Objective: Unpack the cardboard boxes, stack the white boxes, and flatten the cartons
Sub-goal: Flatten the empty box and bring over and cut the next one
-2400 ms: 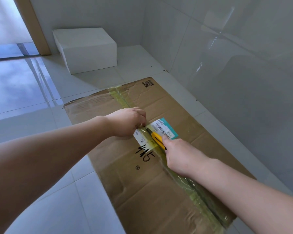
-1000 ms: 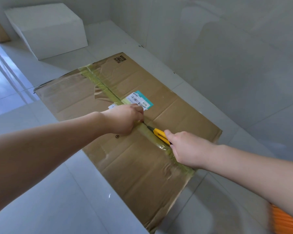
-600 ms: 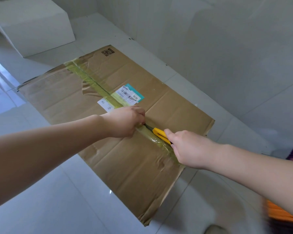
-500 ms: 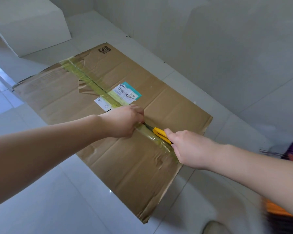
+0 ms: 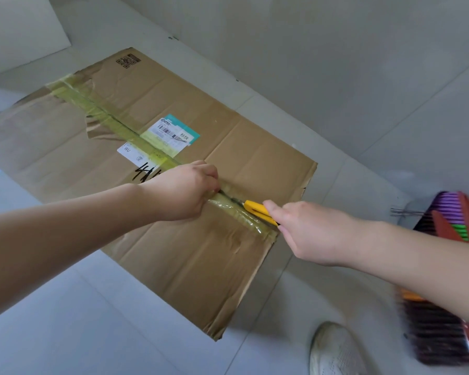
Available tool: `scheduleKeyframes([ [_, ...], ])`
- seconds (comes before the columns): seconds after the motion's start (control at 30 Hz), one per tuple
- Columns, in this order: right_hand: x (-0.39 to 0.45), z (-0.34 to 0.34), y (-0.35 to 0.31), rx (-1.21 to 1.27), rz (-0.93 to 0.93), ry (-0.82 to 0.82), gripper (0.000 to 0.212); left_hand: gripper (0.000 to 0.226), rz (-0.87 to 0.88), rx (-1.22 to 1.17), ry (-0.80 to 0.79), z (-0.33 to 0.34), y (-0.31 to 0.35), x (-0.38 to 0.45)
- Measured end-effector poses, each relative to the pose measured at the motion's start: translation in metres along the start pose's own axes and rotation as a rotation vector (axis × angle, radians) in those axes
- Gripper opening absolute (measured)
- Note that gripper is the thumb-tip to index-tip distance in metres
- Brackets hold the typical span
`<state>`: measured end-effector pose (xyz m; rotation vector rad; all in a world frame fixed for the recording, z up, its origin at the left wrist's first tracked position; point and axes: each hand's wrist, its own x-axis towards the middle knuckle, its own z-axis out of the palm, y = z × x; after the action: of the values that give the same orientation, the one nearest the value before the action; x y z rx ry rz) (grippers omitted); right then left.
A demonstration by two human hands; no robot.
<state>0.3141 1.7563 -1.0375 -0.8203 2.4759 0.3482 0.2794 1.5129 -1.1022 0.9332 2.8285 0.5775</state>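
A flattened carton [image 5: 173,212] lies on a pale tiled floor [image 5: 65,334] beside a wall. A strip of yellowish tape [image 5: 111,123] runs along its middle seam, from the far left corner toward the near right edge; that is the line the cut follows.

The right hand [image 5: 306,231] is curled around a yellow knife [image 5: 259,211], gripping its handle. The blade points up the seam, away from the person, and sits in the tape close to the carton's near right edge. Only a short stretch of tape appears to remain between blade and edge, so the likely next pull is back toward the right hand.

The left hand [image 5: 183,192] rests on the seam just beyond the blade, its fingers curled under; whether they pinch the tape or only press the card down cannot be told. It sits very near the blade tip.

A white box [image 5: 19,31] stands at the far left. A shoe [image 5: 333,350] shows at bottom right.
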Motion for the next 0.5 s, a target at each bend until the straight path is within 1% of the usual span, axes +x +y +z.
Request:
scheduleKeyframes([
  [0.17, -0.018, 0.000, 0.006, -0.019, 0.029, -0.061, 0.059, 0.045, 0.036, 0.010, 0.016, 0.004, 0.010, 0.002],
  [0.3, -0.027, 0.000, 0.010, -0.044, 0.039, -0.079, 0.059, 0.032, 0.065, 0.001, 0.033, 0.010, 0.017, 0.004],
  [0.5, -0.041, 0.006, 0.013, -0.039, 0.074, -0.103, 0.060, 0.046, 0.106, -0.019, 0.037, 0.014, 0.029, 0.012],
])
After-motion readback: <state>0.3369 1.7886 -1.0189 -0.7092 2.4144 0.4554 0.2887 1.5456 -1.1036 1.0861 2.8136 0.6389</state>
